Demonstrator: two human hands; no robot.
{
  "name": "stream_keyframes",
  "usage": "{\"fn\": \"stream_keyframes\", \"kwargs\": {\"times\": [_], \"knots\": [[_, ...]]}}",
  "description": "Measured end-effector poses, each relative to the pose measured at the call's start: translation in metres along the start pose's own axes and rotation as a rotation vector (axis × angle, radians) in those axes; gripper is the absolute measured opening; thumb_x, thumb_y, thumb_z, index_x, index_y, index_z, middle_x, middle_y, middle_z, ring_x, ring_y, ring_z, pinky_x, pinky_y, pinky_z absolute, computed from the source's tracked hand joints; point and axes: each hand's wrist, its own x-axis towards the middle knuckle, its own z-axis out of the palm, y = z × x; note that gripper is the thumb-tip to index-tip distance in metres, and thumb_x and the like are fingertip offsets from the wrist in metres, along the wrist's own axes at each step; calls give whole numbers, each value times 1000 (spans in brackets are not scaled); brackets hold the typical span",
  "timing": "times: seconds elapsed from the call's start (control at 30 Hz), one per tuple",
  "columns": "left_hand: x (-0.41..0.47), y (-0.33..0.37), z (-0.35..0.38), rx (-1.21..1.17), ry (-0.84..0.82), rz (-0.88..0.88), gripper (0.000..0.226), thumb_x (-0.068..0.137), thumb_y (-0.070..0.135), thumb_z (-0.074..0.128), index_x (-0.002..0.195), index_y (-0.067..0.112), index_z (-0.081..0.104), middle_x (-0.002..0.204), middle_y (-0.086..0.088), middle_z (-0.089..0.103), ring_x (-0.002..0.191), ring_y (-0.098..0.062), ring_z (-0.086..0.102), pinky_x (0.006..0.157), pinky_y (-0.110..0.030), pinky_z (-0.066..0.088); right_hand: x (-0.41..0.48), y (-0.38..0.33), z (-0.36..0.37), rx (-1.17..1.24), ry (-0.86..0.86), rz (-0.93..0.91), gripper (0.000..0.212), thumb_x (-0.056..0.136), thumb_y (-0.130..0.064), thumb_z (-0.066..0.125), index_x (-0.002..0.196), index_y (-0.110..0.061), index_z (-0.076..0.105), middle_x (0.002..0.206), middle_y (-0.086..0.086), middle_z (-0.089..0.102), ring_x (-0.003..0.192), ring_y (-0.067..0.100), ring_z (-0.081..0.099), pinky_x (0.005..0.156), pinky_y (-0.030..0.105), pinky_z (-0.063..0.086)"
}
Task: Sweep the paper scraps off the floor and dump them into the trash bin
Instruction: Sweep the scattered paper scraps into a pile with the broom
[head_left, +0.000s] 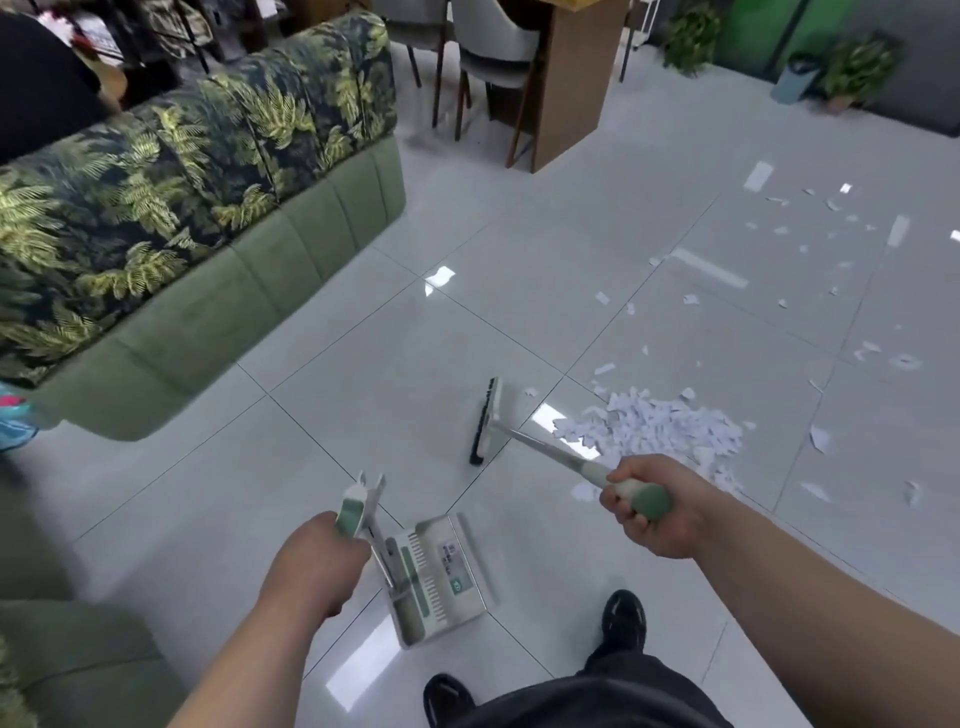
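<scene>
My right hand (655, 506) grips the green end of a broom handle; the broom head (487, 421) with black bristles rests on the floor left of a heap of white paper scraps (660, 428). More loose paper scraps (810, 234) lie scattered across the tiles to the far right. My left hand (317, 558) holds the green-and-white handle of an upright dustpan, whose pan (439, 579) stands on the floor in front of my feet. A blue-grey trash bin (795, 78) stands far back right beside potted plants.
A green sofa (218, 228) with leaf-print cushions fills the left side. A wooden table leg panel (569, 88) and grey chairs (488, 57) stand at the back. Another green seat (72, 660) is at the lower left. My black shoes (623, 618) are near the dustpan.
</scene>
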Motion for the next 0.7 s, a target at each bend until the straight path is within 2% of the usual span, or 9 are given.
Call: {"fn": "stream_keyframes", "kwargs": {"times": [0.33, 0.47, 0.7], "knots": [[-7, 95, 69, 71, 19, -82, 4, 79, 6, 47, 80, 9, 46, 70, -10, 49, 53, -26, 42, 50, -27, 35, 61, -77, -63, -42, -46, 85, 29, 82, -9, 58, 110, -11, 55, 68, 6, 59, 41, 12, 49, 36, 17, 34], [-10, 140, 108, 113, 41, -114, 3, 80, 7, 47, 82, 8, 47, 69, -9, 51, 51, -26, 45, 53, -28, 37, 79, -116, -120, 46, -53, 128, 28, 81, -9, 59, 109, -14, 56, 67, 4, 59, 40, 12, 50, 36, 16, 34], [-22, 197, 163, 107, 29, -136, 6, 79, 4, 44, 82, 9, 47, 68, -10, 49, 51, -24, 41, 51, -26, 34, 77, -150, -225, 192, 34, 145, 39, 79, -10, 63, 118, -11, 60, 67, 5, 62, 39, 13, 52, 35, 16, 37]]}}
